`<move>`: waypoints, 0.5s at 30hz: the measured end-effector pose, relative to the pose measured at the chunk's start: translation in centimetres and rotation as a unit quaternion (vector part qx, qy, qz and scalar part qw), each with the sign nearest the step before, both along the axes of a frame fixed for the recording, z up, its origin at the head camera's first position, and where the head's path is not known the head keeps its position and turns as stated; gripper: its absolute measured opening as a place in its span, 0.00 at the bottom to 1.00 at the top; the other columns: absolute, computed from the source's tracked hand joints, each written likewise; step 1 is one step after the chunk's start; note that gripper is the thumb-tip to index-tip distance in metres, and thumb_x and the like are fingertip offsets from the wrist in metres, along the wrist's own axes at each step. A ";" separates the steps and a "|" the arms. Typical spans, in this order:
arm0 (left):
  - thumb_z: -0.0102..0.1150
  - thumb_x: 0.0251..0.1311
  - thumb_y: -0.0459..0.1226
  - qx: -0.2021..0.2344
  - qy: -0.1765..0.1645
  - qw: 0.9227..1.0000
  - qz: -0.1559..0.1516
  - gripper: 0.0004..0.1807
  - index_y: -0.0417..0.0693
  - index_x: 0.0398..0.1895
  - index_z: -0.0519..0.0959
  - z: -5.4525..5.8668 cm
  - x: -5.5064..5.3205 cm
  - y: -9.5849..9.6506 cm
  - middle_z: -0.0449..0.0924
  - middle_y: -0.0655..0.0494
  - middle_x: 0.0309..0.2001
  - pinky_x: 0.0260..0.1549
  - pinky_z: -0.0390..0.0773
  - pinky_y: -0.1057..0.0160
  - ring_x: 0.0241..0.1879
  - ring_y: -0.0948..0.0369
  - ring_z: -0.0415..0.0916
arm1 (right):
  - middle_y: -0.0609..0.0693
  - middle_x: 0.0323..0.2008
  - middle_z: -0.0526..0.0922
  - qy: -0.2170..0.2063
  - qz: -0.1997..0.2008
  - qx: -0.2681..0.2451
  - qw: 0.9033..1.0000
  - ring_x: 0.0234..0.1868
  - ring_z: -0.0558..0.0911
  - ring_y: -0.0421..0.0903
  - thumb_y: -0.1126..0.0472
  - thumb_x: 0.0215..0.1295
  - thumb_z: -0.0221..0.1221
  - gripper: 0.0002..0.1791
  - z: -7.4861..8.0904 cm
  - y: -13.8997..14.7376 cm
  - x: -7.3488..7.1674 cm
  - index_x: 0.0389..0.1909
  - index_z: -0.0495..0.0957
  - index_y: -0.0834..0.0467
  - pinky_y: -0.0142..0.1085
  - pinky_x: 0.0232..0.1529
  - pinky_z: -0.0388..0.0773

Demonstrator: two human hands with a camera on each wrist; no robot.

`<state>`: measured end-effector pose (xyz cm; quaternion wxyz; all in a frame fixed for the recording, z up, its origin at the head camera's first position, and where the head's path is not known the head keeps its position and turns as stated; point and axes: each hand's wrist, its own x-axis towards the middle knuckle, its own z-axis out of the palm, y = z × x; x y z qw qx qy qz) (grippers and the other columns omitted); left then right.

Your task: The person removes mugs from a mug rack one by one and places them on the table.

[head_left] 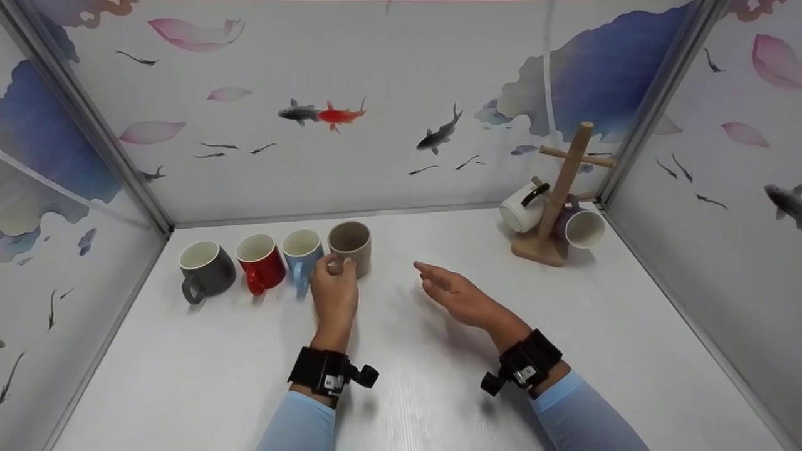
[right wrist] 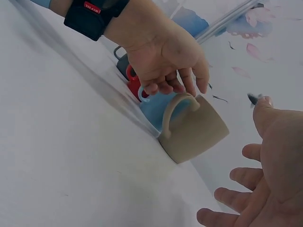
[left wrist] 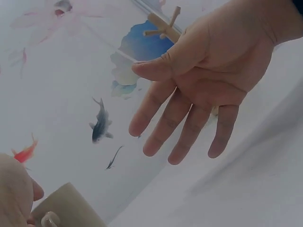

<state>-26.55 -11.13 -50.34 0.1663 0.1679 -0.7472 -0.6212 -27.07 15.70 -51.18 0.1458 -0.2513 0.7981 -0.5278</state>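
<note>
A beige mug stands upright at the right end of a row of mugs. My left hand is at its handle, the fingertips close over the top of the loop, which shows uncovered in the right wrist view. Beside it stands a light blue mug, its handle toward me. My right hand hovers above the table to the right of the beige mug, fingers extended and holding nothing. In the left wrist view the right hand's palm faces the camera with the fingers spread.
Left of the blue mug stand a red mug and a dark grey mug. A wooden mug tree at the back right carries a white mug and a purple-grey mug. Printed wall panels border the white table.
</note>
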 end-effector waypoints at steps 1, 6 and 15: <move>0.61 0.79 0.40 0.000 0.015 1.000 0.004 0.24 0.38 0.71 0.77 0.1 0.1 0.2 0.76 0.39 0.60 0.62 0.75 0.47 0.62 0.45 0.74 | 0.65 0.90 0.60 0.002 -0.001 -0.002 1.000 0.90 0.64 0.65 0.43 0.94 0.50 0.38 0.1 0.2 -0.1 0.92 0.58 0.58 0.64 0.88 0.62; 0.63 0.80 0.35 -0.017 0.116 0.993 -0.009 0.15 0.38 0.63 0.81 0.8 0.8 1.1 0.76 0.47 0.53 0.55 0.75 0.55 0.54 0.52 0.74 | 0.66 0.91 0.58 -0.006 -0.014 -0.024 1.000 0.91 0.61 0.65 0.45 0.95 0.49 0.37 0.9 1.8 -0.8 0.92 0.56 0.59 0.63 0.88 0.62; 0.64 0.83 0.44 -0.042 0.082 0.983 -0.161 0.16 0.49 0.65 0.85 1.1 2.4 4.7 0.86 0.53 0.62 0.62 0.82 0.52 0.63 0.55 0.82 | 0.66 0.90 0.61 -0.010 -0.061 -0.051 0.997 0.92 0.59 0.64 0.51 0.95 0.49 0.34 2.6 4.6 -1.5 0.91 0.59 0.61 0.61 0.88 0.63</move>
